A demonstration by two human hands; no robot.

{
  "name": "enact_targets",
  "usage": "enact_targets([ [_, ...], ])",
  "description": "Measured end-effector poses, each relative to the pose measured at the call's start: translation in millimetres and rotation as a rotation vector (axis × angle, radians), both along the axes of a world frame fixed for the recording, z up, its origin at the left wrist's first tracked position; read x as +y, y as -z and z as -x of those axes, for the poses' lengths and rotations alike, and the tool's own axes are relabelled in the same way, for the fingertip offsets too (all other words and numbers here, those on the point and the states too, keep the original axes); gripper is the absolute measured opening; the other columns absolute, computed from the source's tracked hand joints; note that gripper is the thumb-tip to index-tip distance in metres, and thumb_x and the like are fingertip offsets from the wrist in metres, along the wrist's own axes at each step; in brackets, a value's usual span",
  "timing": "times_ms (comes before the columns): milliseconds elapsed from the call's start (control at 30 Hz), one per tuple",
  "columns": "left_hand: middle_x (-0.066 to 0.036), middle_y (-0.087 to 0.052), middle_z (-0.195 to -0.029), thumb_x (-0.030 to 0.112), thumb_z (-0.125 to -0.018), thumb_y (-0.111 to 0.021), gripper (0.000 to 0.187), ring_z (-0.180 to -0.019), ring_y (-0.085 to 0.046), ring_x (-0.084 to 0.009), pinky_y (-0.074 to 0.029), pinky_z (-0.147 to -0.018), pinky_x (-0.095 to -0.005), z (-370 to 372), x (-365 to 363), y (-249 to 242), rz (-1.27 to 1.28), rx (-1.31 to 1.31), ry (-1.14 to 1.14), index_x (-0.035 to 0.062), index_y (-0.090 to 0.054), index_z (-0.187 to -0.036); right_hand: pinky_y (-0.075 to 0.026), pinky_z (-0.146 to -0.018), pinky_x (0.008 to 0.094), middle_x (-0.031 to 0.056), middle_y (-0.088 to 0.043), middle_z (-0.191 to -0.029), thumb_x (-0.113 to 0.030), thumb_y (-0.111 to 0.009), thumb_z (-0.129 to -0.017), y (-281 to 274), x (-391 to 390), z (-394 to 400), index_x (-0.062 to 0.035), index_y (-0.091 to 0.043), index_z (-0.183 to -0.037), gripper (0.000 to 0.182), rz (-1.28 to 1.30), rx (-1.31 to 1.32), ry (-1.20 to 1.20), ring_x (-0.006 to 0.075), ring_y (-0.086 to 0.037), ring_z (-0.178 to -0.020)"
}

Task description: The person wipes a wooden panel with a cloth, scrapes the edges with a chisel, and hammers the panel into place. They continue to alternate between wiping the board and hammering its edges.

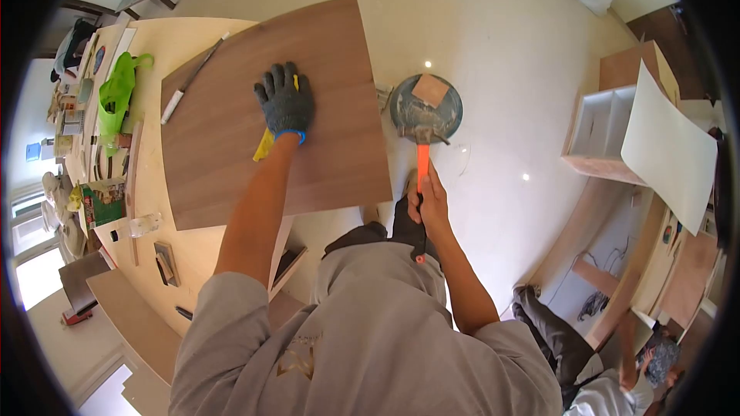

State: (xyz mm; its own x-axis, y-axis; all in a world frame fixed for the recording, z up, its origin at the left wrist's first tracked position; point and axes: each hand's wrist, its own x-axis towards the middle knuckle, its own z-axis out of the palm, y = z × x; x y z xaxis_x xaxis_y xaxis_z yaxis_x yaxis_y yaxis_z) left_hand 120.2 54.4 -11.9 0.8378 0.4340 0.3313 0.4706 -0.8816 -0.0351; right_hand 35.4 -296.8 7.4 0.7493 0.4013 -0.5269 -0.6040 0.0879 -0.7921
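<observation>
Brown panel [339, 146] laid flat, hammer [423, 163] held beside it
On the pale surface [200, 254], the panel bears a pen-like tool [174, 102] and the gloved left hand [287, 104], fingers partly spread; no nail or strike mark is discernible. The right hand [433, 204] grips the hammer's orange handle.

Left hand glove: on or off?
On: the dark glove covers the left hand down to a blue cuff at the wrist, fingers spread on the brown board.
</observation>
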Motion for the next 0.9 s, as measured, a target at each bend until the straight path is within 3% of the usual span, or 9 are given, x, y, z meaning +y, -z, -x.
enact_targets([
  [267, -0.018, -0.043, -0.153, 0.036, -0.102, -0.041, 0.051, -0.142, -0.036, -0.0392, -0.018, -0.120, -0.0544, 0, -2, -8, 0.104, 0.067, -0.030, 0.0081, -0.049, -0.144, -0.033, -0.037, 0.0234, -0.0002, -0.044, -0.064, -0.032, -0.037, -0.110, 11, 94, -171, -0.0180, -0.029, -0.158, 0.050, -0.119, -0.216, -0.018, 0.0085, -0.038, -0.041],
  [433, -0.021, -0.040, -0.154, 0.034, -0.103, -0.042, 0.051, -0.144, -0.033, -0.0408, -0.016, -0.121, -0.0532, -3, -4, -16, 0.144, 0.124, -0.040, 0.0060, -0.047, -0.146, -0.032, -0.038, 0.0229, -0.0009, -0.045, -0.064, -0.033, -0.036, -0.110, 21, 139, -261, -0.0198, -0.031, -0.157, 0.049, -0.210, -0.201, 0.014, 0.0071, -0.037, -0.042],
  [600, -0.023, -0.041, -0.153, 0.029, -0.102, -0.045, 0.049, -0.143, -0.033, -0.0427, -0.015, -0.122, -0.0538, -3, -7, -23, 0.171, 0.123, -0.028, 0.0049, -0.048, -0.145, -0.033, -0.038, 0.0227, -0.0012, -0.043, -0.064, -0.033, -0.036, -0.110, 32, 155, -291, -0.0228, -0.031, -0.157, 0.049, -0.144, -0.158, -0.074, 0.0064, -0.037, -0.044],
  [700, -0.024, -0.042, -0.152, 0.028, -0.102, -0.047, 0.049, -0.143, -0.034, -0.0438, -0.016, -0.122, -0.0545, -5, -8, -25, 0.169, 0.117, -0.037, 0.0042, -0.049, -0.144, -0.032, -0.038, 0.0225, -0.0010, -0.042, -0.064, -0.033, -0.036, -0.110, 36, 164, -295, -0.0229, -0.029, -0.158, 0.049, -0.159, -0.097, 0.033, 0.0064, -0.037, -0.045],
  [800, -0.023, -0.044, -0.151, 0.025, -0.102, -0.047, 0.046, -0.142, -0.036, -0.0433, -0.019, -0.121, -0.0536, -5, -8, -27, 0.135, 0.124, -0.020, 0.0049, -0.050, -0.144, -0.032, -0.037, 0.0223, -0.0009, -0.042, -0.063, -0.034, -0.036, -0.110, 47, 161, -298, -0.0229, -0.027, -0.158, 0.051, -0.130, -0.118, -0.121, 0.0067, -0.037, -0.044],
  [900, -0.024, -0.042, -0.152, 0.027, -0.102, -0.047, 0.047, -0.142, -0.035, -0.0446, -0.016, -0.121, -0.0559, -6, -8, -25, 0.179, 0.116, -0.033, 0.0034, -0.051, -0.143, -0.031, -0.037, 0.0220, -0.0012, -0.041, -0.063, -0.035, -0.036, -0.110, 45, 171, -298, -0.0225, -0.025, -0.159, 0.052, -0.210, -0.123, 0.046, 0.0066, -0.036, -0.043],
])
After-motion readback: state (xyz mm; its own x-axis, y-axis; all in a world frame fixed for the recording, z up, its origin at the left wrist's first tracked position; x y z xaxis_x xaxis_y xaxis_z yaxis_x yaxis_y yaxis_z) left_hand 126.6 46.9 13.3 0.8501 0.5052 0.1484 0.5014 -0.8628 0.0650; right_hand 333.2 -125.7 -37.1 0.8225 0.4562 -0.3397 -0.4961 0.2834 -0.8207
